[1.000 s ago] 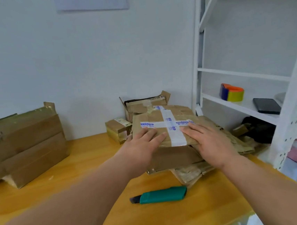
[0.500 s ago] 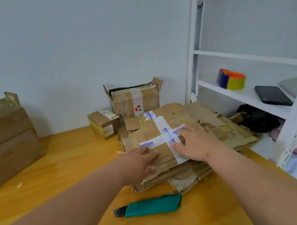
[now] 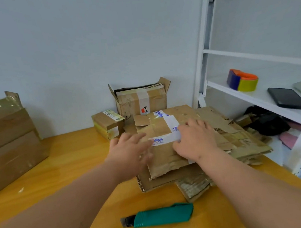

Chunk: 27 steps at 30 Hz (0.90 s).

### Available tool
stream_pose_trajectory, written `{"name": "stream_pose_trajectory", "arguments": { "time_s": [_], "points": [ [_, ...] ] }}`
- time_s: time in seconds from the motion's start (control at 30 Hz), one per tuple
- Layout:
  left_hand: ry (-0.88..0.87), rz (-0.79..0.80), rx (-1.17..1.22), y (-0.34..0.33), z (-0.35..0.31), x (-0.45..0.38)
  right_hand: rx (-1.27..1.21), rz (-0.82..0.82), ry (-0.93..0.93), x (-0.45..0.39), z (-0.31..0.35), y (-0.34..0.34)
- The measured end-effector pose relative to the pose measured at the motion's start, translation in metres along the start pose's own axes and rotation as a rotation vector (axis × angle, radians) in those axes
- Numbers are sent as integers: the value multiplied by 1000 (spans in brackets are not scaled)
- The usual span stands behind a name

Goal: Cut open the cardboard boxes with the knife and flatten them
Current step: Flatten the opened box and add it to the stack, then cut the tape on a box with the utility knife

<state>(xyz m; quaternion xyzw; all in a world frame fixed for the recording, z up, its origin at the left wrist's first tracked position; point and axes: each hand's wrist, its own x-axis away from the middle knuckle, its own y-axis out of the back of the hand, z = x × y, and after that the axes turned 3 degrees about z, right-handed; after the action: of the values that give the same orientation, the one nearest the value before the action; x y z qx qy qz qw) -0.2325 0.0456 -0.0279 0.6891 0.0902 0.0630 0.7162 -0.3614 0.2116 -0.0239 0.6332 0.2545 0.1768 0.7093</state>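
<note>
Head view: flattened, taped box (image 3: pixel 164 136).

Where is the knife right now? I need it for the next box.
The green knife lies on the wooden table, nearest the camera, just in front of the flattened cardboard pile; neither hand touches it.

Bright even light, wide-angle edge distortion

wall (image 3: pixel 84 46): plain, pale grey-white | table (image 3: pixel 67 158): orange wood, stands against the wall | shelf rack (image 3: pixel 202 53): white metal, at the right of the table | light: soft, even
</note>
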Motion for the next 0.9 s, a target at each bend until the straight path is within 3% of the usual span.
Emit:
{"name": "stream_pose_trajectory", "arguments": {
  "time_s": [0.13,0.43,0.67,0.9],
  "points": [
    [130,-169,-56,13,33,-2,-38,-53,86,-11,28,11],
    [402,9,-60,-7,117,-20,-150,115,228,-66,109,7],
    [418,44,-54,-22,156,-61,-88,243,213,-119,166,-16],
    [459,77,436,-39,160,-89,-114,327,88,-153,193,-41]
  ]
}}
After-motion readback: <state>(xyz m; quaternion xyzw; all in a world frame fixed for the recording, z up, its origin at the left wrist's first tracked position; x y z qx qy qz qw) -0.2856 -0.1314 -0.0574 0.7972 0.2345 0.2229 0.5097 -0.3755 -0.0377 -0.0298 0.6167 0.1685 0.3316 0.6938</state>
